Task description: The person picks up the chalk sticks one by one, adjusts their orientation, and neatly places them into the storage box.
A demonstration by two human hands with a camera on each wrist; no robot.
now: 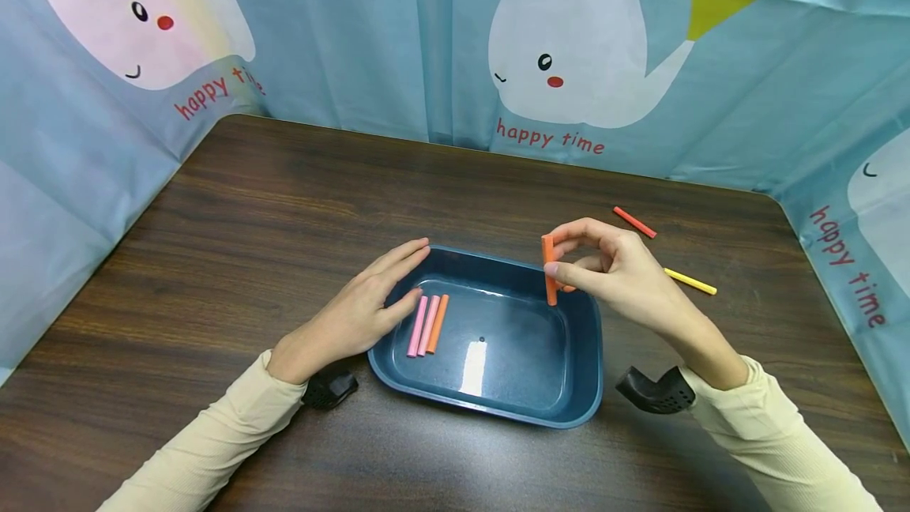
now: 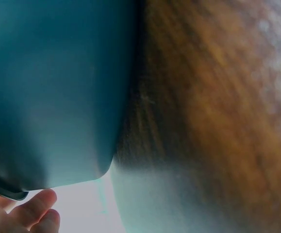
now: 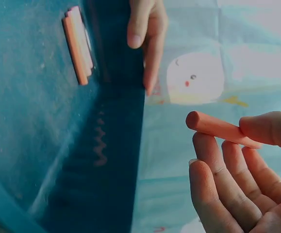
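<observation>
tray (image 1: 526,346): three sticks (image 1: 429,325) – fingers (image 1: 586,229): one (image 1: 551,289)

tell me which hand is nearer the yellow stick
Right. The right hand is close beside the yellow stick in the head view; the left hand is farther, at the left edge of the blue tray.

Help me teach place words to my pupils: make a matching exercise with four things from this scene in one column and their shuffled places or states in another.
Things:
1. Slim yellow cylindrical stick
2. Two pink cylindrical sticks
3. Left hand
4. Right hand

Places or states:
A. Pinching an orange cylindrical stick
B. Inside the dark blue, round-cornered rectangular tray, beside another orange stick
C. On the dark brown wood-grain table, to the right of the tray
D. At the tray's left rim

Right pairs: 1-C, 2-B, 3-D, 4-A
</observation>
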